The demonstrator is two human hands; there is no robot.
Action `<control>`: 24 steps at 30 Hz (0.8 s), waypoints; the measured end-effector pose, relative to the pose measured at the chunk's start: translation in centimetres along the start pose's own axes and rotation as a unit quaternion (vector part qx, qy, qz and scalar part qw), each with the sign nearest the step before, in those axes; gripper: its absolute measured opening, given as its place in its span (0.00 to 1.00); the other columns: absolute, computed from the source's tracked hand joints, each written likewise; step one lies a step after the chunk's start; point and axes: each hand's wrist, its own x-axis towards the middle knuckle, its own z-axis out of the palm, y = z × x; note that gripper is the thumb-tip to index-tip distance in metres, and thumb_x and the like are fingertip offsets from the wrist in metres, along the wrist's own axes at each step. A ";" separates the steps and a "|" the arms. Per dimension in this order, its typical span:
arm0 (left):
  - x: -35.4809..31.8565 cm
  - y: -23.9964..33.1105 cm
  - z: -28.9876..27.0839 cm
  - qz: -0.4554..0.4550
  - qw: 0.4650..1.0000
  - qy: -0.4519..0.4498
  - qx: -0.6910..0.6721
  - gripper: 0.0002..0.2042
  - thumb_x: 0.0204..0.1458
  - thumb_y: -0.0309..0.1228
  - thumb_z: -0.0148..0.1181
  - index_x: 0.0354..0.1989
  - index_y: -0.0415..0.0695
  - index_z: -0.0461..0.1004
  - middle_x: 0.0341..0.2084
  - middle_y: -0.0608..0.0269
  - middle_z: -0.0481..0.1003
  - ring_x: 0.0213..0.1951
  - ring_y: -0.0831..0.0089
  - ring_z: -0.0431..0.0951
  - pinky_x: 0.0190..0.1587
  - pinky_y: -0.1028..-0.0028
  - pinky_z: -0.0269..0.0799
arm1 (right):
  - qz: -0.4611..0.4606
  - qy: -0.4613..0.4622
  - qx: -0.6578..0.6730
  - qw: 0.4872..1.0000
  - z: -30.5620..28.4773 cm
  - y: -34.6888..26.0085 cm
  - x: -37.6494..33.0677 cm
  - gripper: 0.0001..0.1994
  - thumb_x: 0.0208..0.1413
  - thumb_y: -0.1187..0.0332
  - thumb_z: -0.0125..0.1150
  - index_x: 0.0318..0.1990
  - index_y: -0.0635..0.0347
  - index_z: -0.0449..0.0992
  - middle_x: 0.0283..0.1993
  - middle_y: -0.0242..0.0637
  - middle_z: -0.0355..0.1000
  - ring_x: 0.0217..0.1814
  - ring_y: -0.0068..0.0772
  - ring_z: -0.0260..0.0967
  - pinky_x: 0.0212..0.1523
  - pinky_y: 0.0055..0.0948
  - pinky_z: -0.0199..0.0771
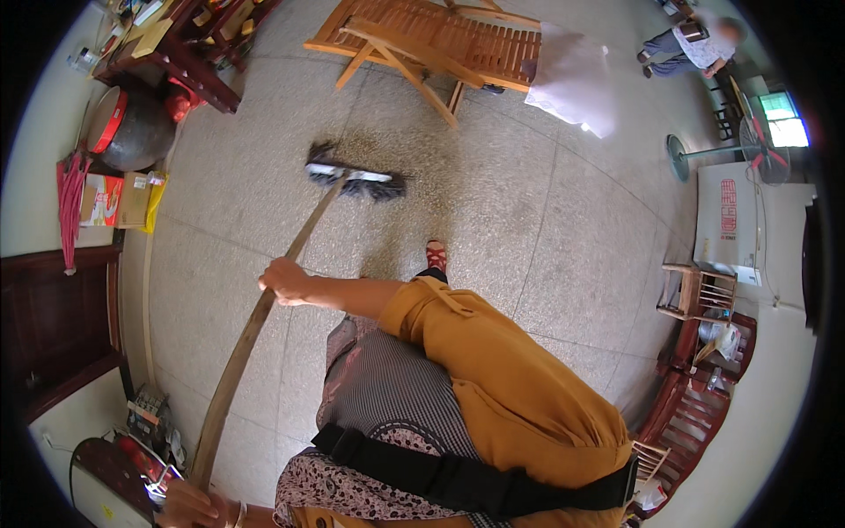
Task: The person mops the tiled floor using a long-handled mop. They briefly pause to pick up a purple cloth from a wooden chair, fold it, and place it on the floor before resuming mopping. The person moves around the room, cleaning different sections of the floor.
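A mop with a long wooden handle runs from the lower left up to its head. The mop head (356, 174) has dark fringe and a pale bar and lies flat on the floor. My right hand (286, 282), reaching across from a mustard sleeve, is closed around the middle of the handle (236, 374). At the lower left edge, my left hand (189, 506) is closed at the handle's upper end, partly cut off by the frame. Dark wet-looking floor (431, 163) spreads around the mop head. My sandalled foot (436, 255) stands below it.
A wooden slatted recliner (440, 44) with a white cloth (572, 79) stands ahead. Left: a large dark pot (141, 132), cardboard box (134, 201) and pink umbrella (70, 207). Right: a fan (764, 150), white chest (726, 220) and wooden chairs (695, 290). Another person (695, 44) is far right.
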 end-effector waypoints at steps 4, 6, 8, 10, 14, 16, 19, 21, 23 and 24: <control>1.8 -0.4 0.5 0.093 0.991 -0.081 -0.053 0.14 0.55 0.43 0.37 0.23 0.48 0.59 0.06 0.69 0.60 0.10 0.77 0.60 0.13 0.75 0.58 | -0.016 -0.043 0.024 0.999 -1.7 -1.0 1.0 0.11 0.37 0.73 0.58 0.33 0.52 0.74 0.34 0.37 0.69 0.42 0.39 0.64 0.46 0.37 0.59; 4.2 -0.5 1.6 0.099 0.989 -0.107 -0.021 0.14 0.55 0.42 0.38 0.24 0.47 0.60 0.05 0.69 0.59 0.10 0.76 0.60 0.13 0.74 0.58 | 0.024 -0.046 0.037 0.998 -2.8 -0.9 0.4 0.10 0.37 0.72 0.58 0.33 0.53 0.73 0.33 0.38 0.69 0.42 0.39 0.63 0.46 0.37 0.59; 4.7 -1.9 0.5 0.082 0.993 -0.039 -0.073 0.13 0.56 0.41 0.36 0.30 0.46 0.61 0.04 0.69 0.55 0.07 0.77 0.55 0.08 0.78 0.52 | 0.062 -0.024 0.044 0.997 -4.5 -0.5 -1.1 0.10 0.38 0.70 0.58 0.32 0.55 0.73 0.33 0.38 0.69 0.42 0.38 0.63 0.45 0.37 0.59; 4.8 -2.4 0.4 0.091 0.995 0.035 0.010 0.13 0.57 0.41 0.34 0.31 0.47 0.61 0.04 0.69 0.53 0.06 0.78 0.54 0.06 0.80 0.49 | 0.033 -0.029 -0.035 0.998 -6.6 0.1 -3.3 0.09 0.38 0.68 0.59 0.31 0.55 0.72 0.30 0.37 0.69 0.39 0.37 0.64 0.42 0.36 0.58; 5.5 -6.4 2.4 0.042 0.988 0.082 -0.127 0.10 0.58 0.38 0.32 0.30 0.53 0.62 0.04 0.72 0.49 0.06 0.80 0.52 0.12 0.78 0.57 | 0.050 0.069 -0.082 0.993 -8.6 5.5 -8.8 0.06 0.36 0.67 0.59 0.25 0.53 0.72 0.24 0.34 0.66 0.34 0.36 0.65 0.39 0.35 0.58; 5.2 -10.4 2.8 -0.052 0.975 0.061 -0.209 0.10 0.56 0.34 0.42 0.23 0.45 0.60 0.04 0.75 0.53 0.09 0.85 0.52 0.14 0.83 0.53 | 0.114 0.055 -0.110 0.986 -11.5 7.8 -11.4 0.05 0.36 0.67 0.59 0.24 0.53 0.72 0.25 0.34 0.67 0.35 0.36 0.66 0.39 0.35 0.58; 4.0 -15.5 8.7 -0.121 0.969 0.072 -0.202 0.08 0.55 0.30 0.41 0.24 0.44 0.61 0.06 0.76 0.54 0.10 0.87 0.49 0.15 0.84 0.49 | 0.171 0.070 -0.176 0.967 -14.7 13.9 -15.1 0.07 0.34 0.69 0.59 0.25 0.51 0.71 0.26 0.34 0.67 0.36 0.38 0.66 0.38 0.36 0.58; 3.6 -17.0 13.9 -0.129 0.975 0.014 -0.179 0.07 0.52 0.29 0.43 0.22 0.45 0.59 0.07 0.75 0.54 0.10 0.86 0.49 0.15 0.83 0.48 | 0.189 0.082 -0.205 0.957 -17.0 16.8 -17.4 0.08 0.33 0.70 0.60 0.26 0.50 0.71 0.27 0.33 0.67 0.36 0.38 0.66 0.37 0.37 0.59; 2.8 -18.4 17.4 -0.132 0.975 -0.052 -0.171 0.07 0.50 0.28 0.45 0.21 0.45 0.58 0.07 0.74 0.54 0.11 0.84 0.50 0.16 0.82 0.48 | 0.211 0.097 -0.202 0.951 -19.7 19.3 -19.2 0.09 0.32 0.71 0.60 0.25 0.48 0.71 0.27 0.33 0.67 0.37 0.38 0.66 0.38 0.37 0.59; 2.3 -18.6 18.7 -0.196 0.971 -0.065 -0.121 0.08 0.47 0.28 0.46 0.19 0.46 0.58 0.07 0.71 0.56 0.12 0.81 0.53 0.20 0.78 0.54 | 0.223 0.102 -0.198 0.949 -20.7 20.4 -20.1 0.09 0.31 0.71 0.61 0.25 0.48 0.71 0.28 0.33 0.67 0.37 0.38 0.66 0.38 0.37 0.59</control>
